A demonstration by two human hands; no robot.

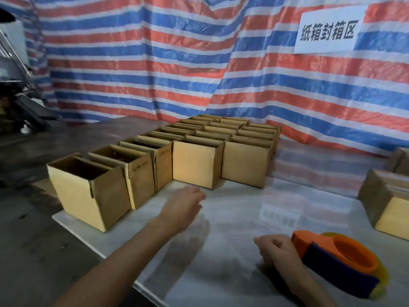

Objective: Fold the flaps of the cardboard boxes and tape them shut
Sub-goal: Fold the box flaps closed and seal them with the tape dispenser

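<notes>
Left hand (183, 202) at centre, fingers relaxed, empty, nearer boxes (194, 165) just above it; right hand (276, 249) loosely curled against dispenser (338, 260) (grip unclear), lower right.

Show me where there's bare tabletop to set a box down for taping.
Bare table lies in front of the open boxes, between the left hand, the tape dispenser and the closed boxes at right. Crowded: back left, boxes packed together.

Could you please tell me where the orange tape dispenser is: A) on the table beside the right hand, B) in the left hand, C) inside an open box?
A: the tape dispenser lies on the table next to the right hand; the left hand is empty.
</notes>
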